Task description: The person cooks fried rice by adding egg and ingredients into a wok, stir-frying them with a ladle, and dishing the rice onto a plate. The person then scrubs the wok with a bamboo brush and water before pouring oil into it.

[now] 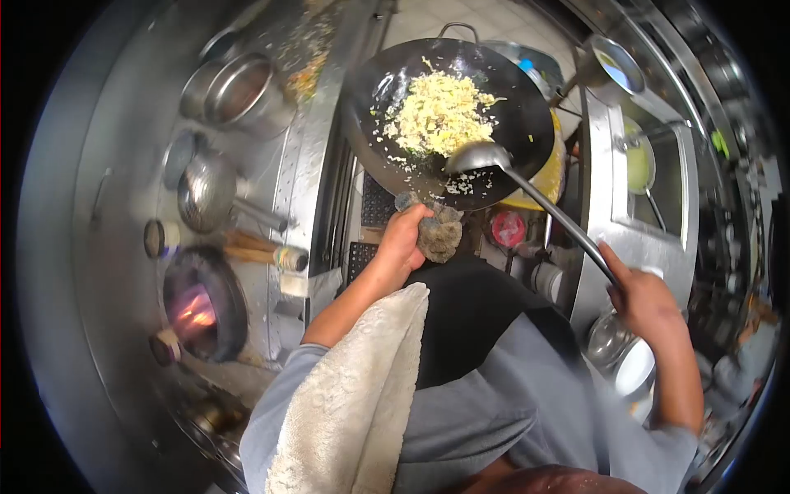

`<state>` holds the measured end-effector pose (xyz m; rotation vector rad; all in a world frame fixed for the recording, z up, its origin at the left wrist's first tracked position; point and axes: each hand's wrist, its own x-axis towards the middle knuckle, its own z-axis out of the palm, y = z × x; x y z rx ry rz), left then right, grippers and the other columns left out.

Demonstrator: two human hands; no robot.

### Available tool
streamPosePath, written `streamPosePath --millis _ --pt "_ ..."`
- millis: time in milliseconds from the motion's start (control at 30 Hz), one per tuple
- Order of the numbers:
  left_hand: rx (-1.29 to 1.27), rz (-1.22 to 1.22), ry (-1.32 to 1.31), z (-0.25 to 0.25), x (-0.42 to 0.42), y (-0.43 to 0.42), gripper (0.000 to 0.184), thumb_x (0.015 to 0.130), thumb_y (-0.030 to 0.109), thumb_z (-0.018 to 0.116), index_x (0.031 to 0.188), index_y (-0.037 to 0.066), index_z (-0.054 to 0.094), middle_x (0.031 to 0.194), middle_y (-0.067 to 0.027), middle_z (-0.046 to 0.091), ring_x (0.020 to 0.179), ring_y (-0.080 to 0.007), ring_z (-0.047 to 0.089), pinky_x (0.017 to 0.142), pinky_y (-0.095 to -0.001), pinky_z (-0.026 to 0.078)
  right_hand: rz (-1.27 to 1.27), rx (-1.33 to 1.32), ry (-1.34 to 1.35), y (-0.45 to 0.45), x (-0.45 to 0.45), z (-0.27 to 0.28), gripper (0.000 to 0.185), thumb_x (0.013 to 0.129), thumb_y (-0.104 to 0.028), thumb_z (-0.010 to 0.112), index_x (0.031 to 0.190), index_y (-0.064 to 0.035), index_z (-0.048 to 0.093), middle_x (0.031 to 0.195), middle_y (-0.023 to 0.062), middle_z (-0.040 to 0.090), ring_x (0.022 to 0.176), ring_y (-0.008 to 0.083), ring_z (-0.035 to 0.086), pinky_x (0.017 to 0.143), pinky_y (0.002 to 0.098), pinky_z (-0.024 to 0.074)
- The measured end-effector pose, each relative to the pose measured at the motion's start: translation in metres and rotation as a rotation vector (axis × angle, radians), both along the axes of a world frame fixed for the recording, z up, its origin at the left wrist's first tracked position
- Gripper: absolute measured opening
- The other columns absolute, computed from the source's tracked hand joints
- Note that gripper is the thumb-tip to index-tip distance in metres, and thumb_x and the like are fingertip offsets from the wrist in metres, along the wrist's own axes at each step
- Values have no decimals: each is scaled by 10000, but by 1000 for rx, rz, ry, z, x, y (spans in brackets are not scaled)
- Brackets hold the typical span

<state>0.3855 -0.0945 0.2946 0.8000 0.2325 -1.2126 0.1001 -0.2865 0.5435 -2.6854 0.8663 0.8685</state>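
A large black wok [370,132] is held up in front of me, clear of the burner. Fried rice with yellow egg bits [440,111] is heaped in it, and loose grains cling to the sides. My left hand [399,239] is closed at the wok's near rim, around a dirty grey rag [440,239]; whatever lies under the rag is hidden. My right hand [642,300] grips the end of a long metal ladle [547,202]. The ladle's bowl rests in the wok, at the near edge of the rice, its rounded back facing up.
On my left, a burner [202,305] shows a flame. Metal pots [239,90] and a strainer-like scoop [206,193] sit on the steel stove. To the right are a steel counter [609,210], a pot [613,70] and a white bowl [634,368]. A towel [350,395] hangs over my left shoulder.
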Motion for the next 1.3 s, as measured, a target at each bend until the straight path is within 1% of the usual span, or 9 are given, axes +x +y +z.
streamPosePath --millis 100,200,333,467,700,900,1100,1267,1300 --pt "30 -143 7 -33 18 5 296 931 107 535 1167 -54 611 1082 -177 700 949 -316 720 825 -469 611 -56 -94 -59 5 61 -111 737 946 -72 567 1609 -215 280 911 255 685 874 451 663 808 548 508" --pt "36 -219 -45 -38 35 4 329 932 113 535 1205 -55 607 1110 -175 701 966 -319 715 826 -471 605 -71 -109 -205 8 57 -131 707 957 -86 566 1601 -207 302 922 266 684 868 456 664 799 548 511" --pt "58 -236 -48 -54 45 16 317 936 109 534 1197 -56 605 1112 -172 698 966 -322 714 808 -482 606 -208 123 -79 51 24 -67 709 955 -98 573 1604 -208 307 934 265 695 853 472 664 802 565 509" --pt "70 -278 8 -55 54 16 312 933 100 540 1195 -58 605 1115 -177 694 968 -322 713 807 -490 605 -252 9 -18 46 89 -162 751 968 -141 579 1627 -205 225 933 276 702 874 461 685 847 544 533" --pt "111 -269 2 -57 56 17 296 939 125 545 1161 -56 621 1104 -184 692 954 -332 714 799 -490 605 -269 436 -379 67 54 -113 654 982 -210 572 1582 -151 319 972 303 691 921 503 658 842 566 506" --pt "167 -296 -40 -50 55 21 285 941 117 534 1150 -56 622 1084 -184 694 939 -328 716 789 -487 609 -373 207 -343 57 130 -218 721 958 -202 633 1598 -175 301 980 320 686 943 510 653 870 560 496" --pt "183 -445 139 -52 70 1 299 941 236 542 1088 10 670 985 -174 729 818 -319 731 719 -501 598 -478 319 -563 74 66 -169 637 976 -217 635 1568 -191 400 1005 317 685 919 507 659 855 488 518" --pt "88 -301 61 -59 49 -2 332 918 218 554 1176 26 634 1048 -168 717 897 -332 714 750 -531 584 -720 361 -703 91 65 -128 631 976 -137 630 1567 -175 413 814 149 678 615 234 657 646 365 526" --pt "76 -94 -90 -46 37 -4 329 921 195 554 1194 21 616 1089 -176 701 935 -339 706 759 -537 586 -879 485 -749 93 60 -130 614 974 -90 604 1557 -123 417 735 62 599 517 101 549 519 303 473"
